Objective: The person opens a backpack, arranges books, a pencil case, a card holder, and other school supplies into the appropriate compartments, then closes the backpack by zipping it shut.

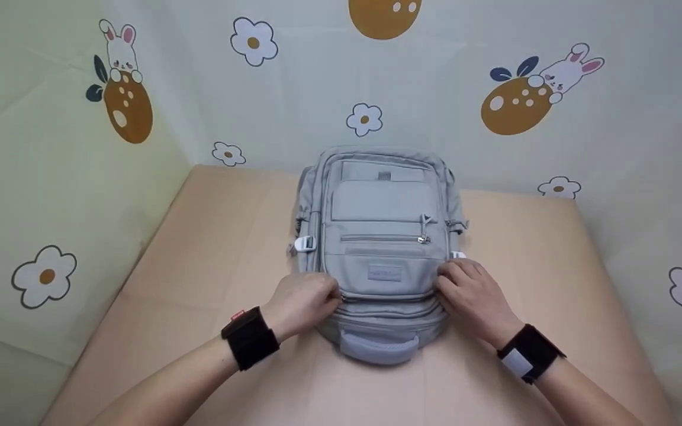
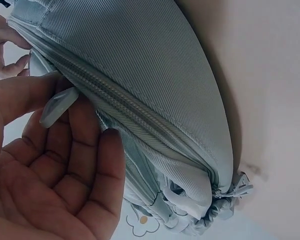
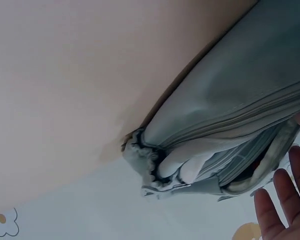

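Observation:
A grey backpack lies front side up, its top handle toward me. At its lower left edge, my left hand pinches a zipper pull with thumb and index finger; the other fingers curl loosely below it. The closed teeth of a zipper run along the bag's side from there. My right hand holds the lower right edge of the backpack. In the right wrist view its other fingers stand spread, and the grip itself is mostly cut off by the frame.
The backpack rests on a beige table. Pale cloth with rabbits and flowers hangs behind and at both sides. White buckles sit on the bag's sides, and a front pocket zipper crosses its middle.

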`<control>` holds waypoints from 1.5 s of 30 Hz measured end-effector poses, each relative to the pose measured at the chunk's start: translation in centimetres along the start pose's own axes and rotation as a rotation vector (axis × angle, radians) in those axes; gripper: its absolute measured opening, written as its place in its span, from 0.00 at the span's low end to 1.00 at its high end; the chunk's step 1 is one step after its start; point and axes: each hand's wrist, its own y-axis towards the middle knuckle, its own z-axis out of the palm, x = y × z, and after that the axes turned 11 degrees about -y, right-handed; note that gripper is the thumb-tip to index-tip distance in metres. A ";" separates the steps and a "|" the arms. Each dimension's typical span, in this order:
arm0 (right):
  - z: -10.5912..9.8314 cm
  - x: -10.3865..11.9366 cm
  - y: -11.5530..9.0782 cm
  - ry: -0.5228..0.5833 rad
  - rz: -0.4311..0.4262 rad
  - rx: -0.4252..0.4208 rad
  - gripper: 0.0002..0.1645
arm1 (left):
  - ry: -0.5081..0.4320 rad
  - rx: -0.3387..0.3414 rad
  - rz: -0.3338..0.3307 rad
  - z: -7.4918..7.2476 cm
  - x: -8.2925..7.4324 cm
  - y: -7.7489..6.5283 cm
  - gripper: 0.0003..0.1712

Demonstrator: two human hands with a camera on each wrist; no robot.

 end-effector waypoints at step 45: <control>0.1 0.3 0.0 -0.049 -0.002 0.079 0.09 | 0.047 0.088 0.091 3.0 -4.3 3.3 0.08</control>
